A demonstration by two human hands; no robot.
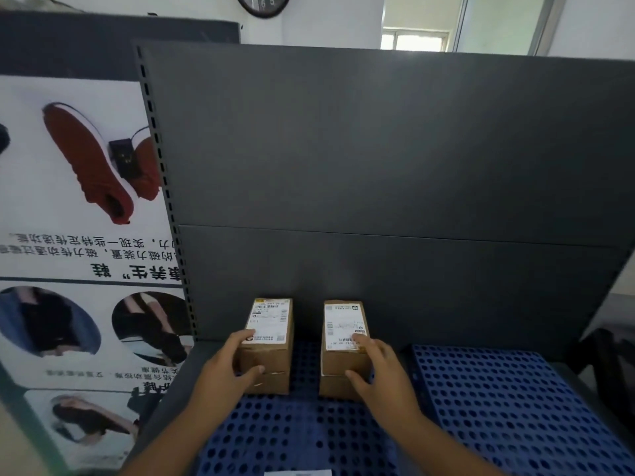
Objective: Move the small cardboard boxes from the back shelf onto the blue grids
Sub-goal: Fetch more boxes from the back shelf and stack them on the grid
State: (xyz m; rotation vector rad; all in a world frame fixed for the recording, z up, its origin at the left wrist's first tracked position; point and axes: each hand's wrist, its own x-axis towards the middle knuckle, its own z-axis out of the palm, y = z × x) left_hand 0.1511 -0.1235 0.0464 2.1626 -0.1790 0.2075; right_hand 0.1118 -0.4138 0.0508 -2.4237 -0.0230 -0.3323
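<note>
You are grasping the left box (268, 345) with your left hand (225, 369) and the right box (345, 345) with your right hand (378, 372) at the back edge of the left blue grid (292, 434), so be keeping each grip firm and be setting both flat.

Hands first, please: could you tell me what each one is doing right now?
Left hand: closed on the left box.
Right hand: closed on the right box.

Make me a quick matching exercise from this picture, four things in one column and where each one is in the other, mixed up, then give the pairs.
Things:
1. left hand
2. right hand
3. clock
4. shoe poster

Places:
A. high on the back wall
B. on the left box
C. left of the shelf panel
D. on the right box

Pairs: 1-B, 2-D, 3-A, 4-C
</note>
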